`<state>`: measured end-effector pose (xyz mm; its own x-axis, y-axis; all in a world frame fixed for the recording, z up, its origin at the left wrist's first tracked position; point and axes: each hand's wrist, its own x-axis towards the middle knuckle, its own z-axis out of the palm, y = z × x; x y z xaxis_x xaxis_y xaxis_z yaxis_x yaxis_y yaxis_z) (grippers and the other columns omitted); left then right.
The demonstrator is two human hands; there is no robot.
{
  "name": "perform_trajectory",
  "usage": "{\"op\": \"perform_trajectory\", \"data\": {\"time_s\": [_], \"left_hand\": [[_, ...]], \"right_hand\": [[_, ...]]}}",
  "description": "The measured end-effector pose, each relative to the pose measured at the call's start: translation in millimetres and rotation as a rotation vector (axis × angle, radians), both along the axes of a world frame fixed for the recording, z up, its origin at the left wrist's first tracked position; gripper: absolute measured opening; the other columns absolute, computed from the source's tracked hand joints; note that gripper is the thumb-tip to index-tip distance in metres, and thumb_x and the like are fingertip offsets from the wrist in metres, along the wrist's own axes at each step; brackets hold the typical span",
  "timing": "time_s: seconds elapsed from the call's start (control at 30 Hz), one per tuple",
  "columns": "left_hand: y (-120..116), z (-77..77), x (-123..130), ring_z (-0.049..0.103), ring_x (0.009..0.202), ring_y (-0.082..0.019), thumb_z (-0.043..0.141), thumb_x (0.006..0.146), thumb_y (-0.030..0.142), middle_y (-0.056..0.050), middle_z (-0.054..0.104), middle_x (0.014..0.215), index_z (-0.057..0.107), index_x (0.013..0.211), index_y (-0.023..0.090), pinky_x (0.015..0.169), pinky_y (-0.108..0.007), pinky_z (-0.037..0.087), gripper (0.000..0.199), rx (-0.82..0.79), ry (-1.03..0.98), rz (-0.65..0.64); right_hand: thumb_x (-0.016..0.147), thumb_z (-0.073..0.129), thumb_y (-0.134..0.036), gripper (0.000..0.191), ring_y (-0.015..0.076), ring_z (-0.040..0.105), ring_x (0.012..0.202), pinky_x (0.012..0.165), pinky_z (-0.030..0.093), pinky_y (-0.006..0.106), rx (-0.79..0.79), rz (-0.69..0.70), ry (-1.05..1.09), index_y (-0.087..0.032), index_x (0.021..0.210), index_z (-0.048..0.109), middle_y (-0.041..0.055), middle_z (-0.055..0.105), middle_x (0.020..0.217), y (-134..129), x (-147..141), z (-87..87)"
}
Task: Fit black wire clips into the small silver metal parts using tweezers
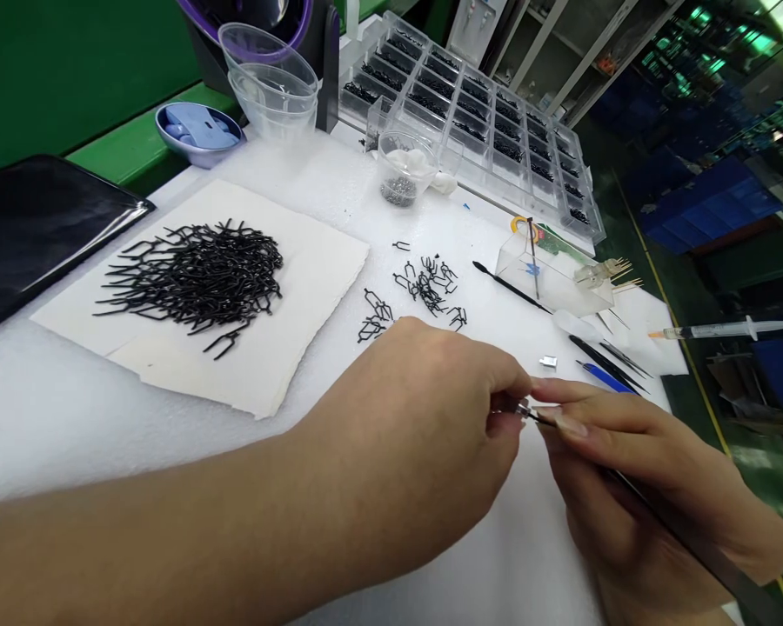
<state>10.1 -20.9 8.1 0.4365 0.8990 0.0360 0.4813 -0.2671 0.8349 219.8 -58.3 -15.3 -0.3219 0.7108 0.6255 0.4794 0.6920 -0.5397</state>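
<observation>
pinching a tiny metal piece (520, 407) in the clenched left hand (404, 435), right hand (645, 487) grasping black tweezers (711, 556)

My left hand (398, 435) pinches a tiny silver metal part (520, 407) in its fingertips, though it is mostly hidden and I can't make out its shape. My right hand (639, 469) grips long, slim black tweezers (692, 543), which run down past my palm, their fine tip meeting that part between my hands. Just beyond my right fingertips, a small silver metal block (548, 361) lies apart on the white foam.
</observation>
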Motion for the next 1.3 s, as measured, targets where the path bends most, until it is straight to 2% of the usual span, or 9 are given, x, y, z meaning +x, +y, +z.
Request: {"op": "perform_trajectory", "data": {"time_s": [0.27, 0.53, 0.7, 0.83, 0.97, 1.07, 1.13, 1.2, 1.3], "left_hand": [[1.9, -0.4, 0.3, 0.069, 0.058, -0.018, 0.065, 0.080, 0.021, 0.001, 0.075, 0.063, 0.081, 0.077, 0.028, 0.057, -0.027, 0.055, 0.017, 0.007, -0.011, -0.015], [-1.9, -3.1, 0.9, 0.068, 0.058, -0.017, 0.066, 0.082, 0.023, 0.002, 0.075, 0.065, 0.081, 0.076, 0.028, 0.053, -0.027, 0.052, 0.016, 0.026, -0.007, 0.006], [2.8, -6.8, -1.4, 0.068, 0.063, -0.017, 0.067, 0.080, 0.025, 0.006, 0.077, 0.070, 0.082, 0.083, 0.031, 0.054, -0.027, 0.049, 0.016, 0.010, 0.020, 0.000], [6.0, -14.4, -2.8, 0.065, 0.063, -0.022, 0.062, 0.083, 0.026, 0.000, 0.074, 0.068, 0.080, 0.088, 0.029, 0.055, -0.032, 0.046, 0.019, 0.091, 0.173, -0.046], [4.3, -25.6, -1.8, 0.063, 0.080, -0.024, 0.062, 0.084, 0.012, -0.003, 0.073, 0.079, 0.078, 0.088, 0.025, 0.071, -0.035, 0.049, 0.021, 0.163, 0.220, -0.282], [1.7, -29.1, -1.9, 0.059, 0.094, -0.026, 0.059, 0.087, 0.009, -0.004, 0.073, 0.093, 0.077, 0.083, 0.024, 0.079, -0.039, 0.049, 0.024, 0.231, 0.212, -0.385], [0.4, -26.7, -2.1, 0.058, 0.096, -0.026, 0.057, 0.087, 0.009, -0.005, 0.071, 0.100, 0.078, 0.083, 0.024, 0.081, -0.041, 0.049, 0.026, 0.264, 0.209, -0.366], [-0.1, -21.4, -1.2, 0.059, 0.097, -0.026, 0.058, 0.086, 0.013, -0.005, 0.070, 0.100, 0.079, 0.092, 0.025, 0.083, -0.042, 0.050, 0.026, 0.222, 0.159, -0.302], [1.5, -11.7, 2.6, 0.063, 0.088, -0.022, 0.063, 0.087, 0.029, -0.002, 0.072, 0.093, 0.079, 0.101, 0.028, 0.077, -0.037, 0.050, 0.021, 0.047, -0.030, -0.061]], "right_hand": [[0.074, 0.075, 0.004, 0.040, 0.0303, 0.079, 0.093, 0.082, 0.070, 0.047, 0.044, -0.023, -0.011, -0.021, 0.106, 0.078, 0.0061, 0.079, 0.095, 0.3, 1.4, -1.5], [0.070, 0.076, 0.008, 0.045, 0.0287, 0.079, 0.092, 0.081, 0.069, 0.042, -0.023, -0.044, 0.028, -0.019, 0.105, 0.078, 0.0068, 0.080, 0.101, -1.3, -3.8, 0.6], [0.074, 0.071, 0.010, 0.040, 0.0251, 0.079, 0.088, 0.080, 0.068, 0.039, -0.080, -0.058, 0.208, -0.019, 0.101, 0.079, 0.0035, 0.079, 0.090, 0.6, -5.0, 1.0], [0.083, 0.068, 0.002, 0.031, 0.0201, 0.079, 0.087, 0.075, 0.067, 0.031, -0.288, -0.035, 0.478, -0.022, 0.101, 0.079, 0.0036, 0.081, 0.089, 6.0, -2.8, 5.2], [0.083, 0.078, -0.013, 0.020, 0.0148, 0.078, 0.072, 0.072, 0.065, 0.024, -0.627, -0.126, 0.753, -0.028, 0.095, 0.081, 0.0018, 0.081, 0.082, 11.1, -3.6, 8.2], [0.079, 0.083, -0.019, 0.011, 0.0097, 0.073, 0.061, 0.071, 0.062, 0.021, -0.745, -0.112, 0.837, -0.027, 0.087, 0.082, -0.0004, 0.080, 0.074, 12.3, -5.9, 9.2], [0.079, 0.084, -0.021, 0.009, 0.0079, 0.070, 0.058, 0.073, 0.062, 0.022, -0.802, -0.079, 0.864, -0.027, 0.086, 0.082, -0.0008, 0.079, 0.073, 11.8, -7.7, 9.7], [0.080, 0.083, -0.023, 0.006, 0.0076, 0.069, 0.061, 0.076, 0.061, 0.023, -0.849, -0.067, 0.872, -0.027, 0.085, 0.082, 0.0004, 0.080, 0.081, 10.9, -10.0, 10.1], [0.077, 0.085, -0.022, 0.008, 0.0076, 0.067, 0.074, 0.064, 0.053, 0.018, -0.852, -0.098, 0.883, -0.028, 0.082, 0.082, 0.0010, 0.077, 0.099, 10.2, -15.8, 9.5]]}}
